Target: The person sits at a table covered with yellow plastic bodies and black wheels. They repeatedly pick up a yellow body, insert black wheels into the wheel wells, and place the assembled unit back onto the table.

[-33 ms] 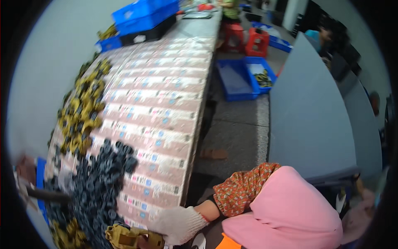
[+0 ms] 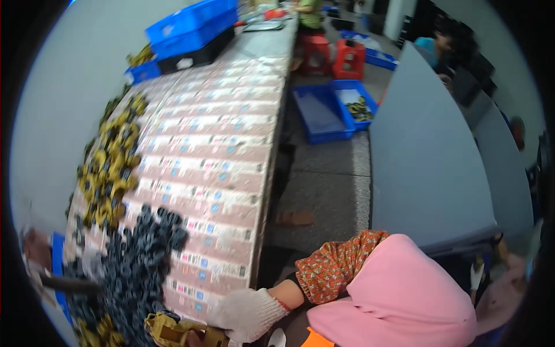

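Observation:
At the lower edge, a tan moulded plastic part (image 2: pixel 165 329) with a hollow, slotted body is held over the table's near side. My right hand (image 2: pixel 248 315), in a white knitted glove, is closed at its right end, with the fingertips hidden behind it. Only a small patch of bare fingers, seemingly my left hand (image 2: pixel 195 339), shows against the part's middle; the rest of that hand is out of sight. Just left of the part lies a heap of dark grey ring-shaped pieces (image 2: pixel 136 269). More tan pieces (image 2: pixel 101 332) lie at the bottom left.
A long table (image 2: pixel 214 173) covered with printed sheeting runs away from me. Yellow-and-black pieces (image 2: pixel 110 168) line its left side; blue crates (image 2: pixel 193 26) stand at its far end. Blue trays (image 2: pixel 321 113) and red stools (image 2: pixel 348 59) are on the floor. A grey partition (image 2: pixel 428 156) stands to the right.
The whole view has shifted slightly, with the table and crates now a little further left. The tan part and my gloved right hand keep nearly the same place.

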Demonstrator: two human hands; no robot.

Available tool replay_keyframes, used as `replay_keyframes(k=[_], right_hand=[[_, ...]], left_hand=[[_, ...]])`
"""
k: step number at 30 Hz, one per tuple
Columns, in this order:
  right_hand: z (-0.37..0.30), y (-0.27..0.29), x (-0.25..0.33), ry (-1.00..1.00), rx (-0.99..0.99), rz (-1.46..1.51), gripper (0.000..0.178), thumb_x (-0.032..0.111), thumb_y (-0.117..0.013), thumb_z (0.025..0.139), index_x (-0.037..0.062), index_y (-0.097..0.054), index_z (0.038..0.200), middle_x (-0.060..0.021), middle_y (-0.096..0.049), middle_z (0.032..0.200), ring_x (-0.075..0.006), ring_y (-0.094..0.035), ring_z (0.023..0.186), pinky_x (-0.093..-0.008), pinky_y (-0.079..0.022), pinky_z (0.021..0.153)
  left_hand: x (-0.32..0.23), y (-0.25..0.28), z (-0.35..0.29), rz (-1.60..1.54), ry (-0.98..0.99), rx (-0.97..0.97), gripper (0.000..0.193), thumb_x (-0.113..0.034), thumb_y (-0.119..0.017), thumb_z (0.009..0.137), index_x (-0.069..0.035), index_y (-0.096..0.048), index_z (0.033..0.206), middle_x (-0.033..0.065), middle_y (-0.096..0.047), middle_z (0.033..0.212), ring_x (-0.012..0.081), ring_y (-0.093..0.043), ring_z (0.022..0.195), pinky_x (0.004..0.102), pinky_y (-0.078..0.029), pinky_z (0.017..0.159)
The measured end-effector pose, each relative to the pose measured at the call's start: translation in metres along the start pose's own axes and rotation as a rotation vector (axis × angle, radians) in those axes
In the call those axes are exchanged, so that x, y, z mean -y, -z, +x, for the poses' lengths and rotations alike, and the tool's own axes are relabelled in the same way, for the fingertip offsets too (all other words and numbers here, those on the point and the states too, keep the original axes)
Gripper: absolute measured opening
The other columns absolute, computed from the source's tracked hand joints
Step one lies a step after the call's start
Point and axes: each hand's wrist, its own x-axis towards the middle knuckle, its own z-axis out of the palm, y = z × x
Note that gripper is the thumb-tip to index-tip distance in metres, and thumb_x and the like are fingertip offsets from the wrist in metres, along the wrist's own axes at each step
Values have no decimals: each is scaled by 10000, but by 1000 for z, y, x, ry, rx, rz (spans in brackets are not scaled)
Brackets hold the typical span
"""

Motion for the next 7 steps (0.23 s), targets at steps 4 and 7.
replay_keyframes(k=[4,7], right_hand=[[-31,38,-12,-21,-558,-24,517,277,-685,890,93,-634,1370,-254,-711,921,-440,-723,810,-519,-571,691],[-49,75,-1,39,-826,6,521,289,-718,908,98,-593,1376,-234,-709,904,-446,-724,908,-529,-568,749]], left_hand=[[-56,-33,39,-119,114,396,715,-192,-743,1036,-124,-377,1645,142,-594,1453,266,-651,1156,407,-566,948],[-41,-46,70,-182,-113,841,657,-175,-721,1046,-169,-408,1624,100,-621,1394,219,-663,1124,365,-572,928]])
